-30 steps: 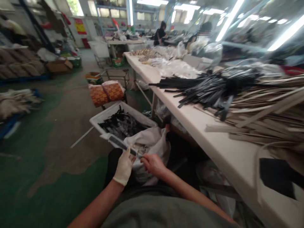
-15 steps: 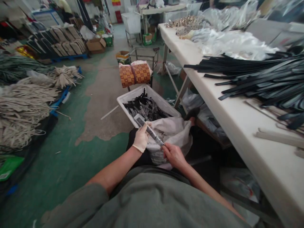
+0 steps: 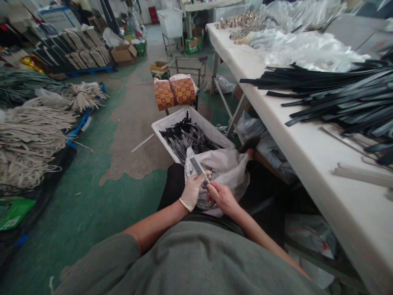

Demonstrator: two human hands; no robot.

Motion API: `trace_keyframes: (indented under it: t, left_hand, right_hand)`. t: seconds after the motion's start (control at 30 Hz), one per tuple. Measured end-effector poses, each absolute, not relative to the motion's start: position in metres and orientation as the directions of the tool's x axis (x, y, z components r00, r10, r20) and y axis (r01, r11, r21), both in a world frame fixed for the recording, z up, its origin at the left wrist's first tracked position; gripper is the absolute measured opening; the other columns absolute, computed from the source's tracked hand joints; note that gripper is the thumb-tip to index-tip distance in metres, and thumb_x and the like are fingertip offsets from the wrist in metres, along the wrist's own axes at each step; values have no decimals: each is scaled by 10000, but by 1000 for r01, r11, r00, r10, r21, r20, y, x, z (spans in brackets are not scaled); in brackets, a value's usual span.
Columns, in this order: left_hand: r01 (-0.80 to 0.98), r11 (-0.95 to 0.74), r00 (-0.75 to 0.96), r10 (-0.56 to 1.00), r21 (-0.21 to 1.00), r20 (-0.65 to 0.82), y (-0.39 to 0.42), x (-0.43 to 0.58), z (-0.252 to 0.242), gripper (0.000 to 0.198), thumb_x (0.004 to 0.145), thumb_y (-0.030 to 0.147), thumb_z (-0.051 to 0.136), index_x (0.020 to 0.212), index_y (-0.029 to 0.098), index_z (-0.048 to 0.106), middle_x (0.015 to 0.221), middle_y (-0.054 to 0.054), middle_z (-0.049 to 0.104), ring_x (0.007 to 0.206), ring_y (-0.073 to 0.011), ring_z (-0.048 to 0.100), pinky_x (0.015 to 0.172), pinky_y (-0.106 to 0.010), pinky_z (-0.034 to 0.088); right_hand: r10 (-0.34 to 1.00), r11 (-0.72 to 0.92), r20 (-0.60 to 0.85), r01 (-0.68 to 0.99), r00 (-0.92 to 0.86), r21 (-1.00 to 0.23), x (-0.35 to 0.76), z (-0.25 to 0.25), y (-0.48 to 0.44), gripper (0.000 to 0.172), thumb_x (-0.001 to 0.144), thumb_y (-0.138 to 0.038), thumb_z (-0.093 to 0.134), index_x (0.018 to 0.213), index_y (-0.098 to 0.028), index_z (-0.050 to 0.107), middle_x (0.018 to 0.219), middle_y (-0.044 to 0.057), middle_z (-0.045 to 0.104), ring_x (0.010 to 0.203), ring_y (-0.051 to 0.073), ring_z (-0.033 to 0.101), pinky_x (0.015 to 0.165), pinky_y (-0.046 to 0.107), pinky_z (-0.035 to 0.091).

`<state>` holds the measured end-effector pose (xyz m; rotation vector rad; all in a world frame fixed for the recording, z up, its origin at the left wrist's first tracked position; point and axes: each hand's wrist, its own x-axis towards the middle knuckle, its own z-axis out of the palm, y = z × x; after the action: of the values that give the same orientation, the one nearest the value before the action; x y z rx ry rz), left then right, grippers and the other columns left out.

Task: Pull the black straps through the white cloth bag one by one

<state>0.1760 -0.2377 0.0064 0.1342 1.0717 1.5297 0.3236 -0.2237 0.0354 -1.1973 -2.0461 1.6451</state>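
Observation:
A long, narrow dark strip in a pale, see-through sleeve (image 3: 195, 162) slants up and away over my lap. My left hand (image 3: 192, 190), in a whitish glove, is closed around its lower middle. Bare and close beside it, my right hand (image 3: 223, 198) pinches the near end, partly hidden by the fingers. Beneath both hands a whitish sack (image 3: 229, 164) lies across my lap. Just beyond it stands a white plastic bin (image 3: 167, 141) holding many black strips (image 3: 196, 135), some with a shiny wrapping.
On my right runs a long white table (image 3: 294, 164) with black straps (image 3: 340, 94) and clear plastic bags (image 3: 319, 51). A checkered roll (image 3: 181, 95) sits on a metal frame beyond the bin. Bundles of beige cord (image 3: 30, 139) lie at left.
My left hand has slid down the sleeved strip towards my right hand. The strip now points up more steeply, and its far end has shifted right.

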Motion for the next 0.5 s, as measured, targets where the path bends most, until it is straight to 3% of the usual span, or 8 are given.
trace_keyframes:
  t: [0.13,0.3,0.5]
  left_hand:
    - [-748,-23,-397,817,664,-419,-236,177,10,381,605,437,857,798,137,723,881,-80,733,822,-184,683,827,-304,512]
    - [-707,212,-167,877,675,-451,-248,190,7,389,651,452,823,851,129,735,840,-90,727,773,-228,683,721,-322,521]
    - [-754,-27,-403,808,656,-430,-229,165,18,412,609,431,848,888,158,715,945,-77,730,922,-205,679,842,-299,504]
  right_hand:
    - [770,99,-274,533,-576,-840,317,30,-225,340,963,-368,353,724,-205,531,551,-19,621,432,118,560,527,228,433]
    - [804,201,-199,570,-561,-796,321,24,-220,356,973,-388,332,745,-212,541,562,-17,629,441,122,561,530,229,414]
    - [811,207,-210,602,-546,-771,327,20,-221,378,974,-408,339,743,-208,561,571,-11,639,456,117,558,526,224,400]
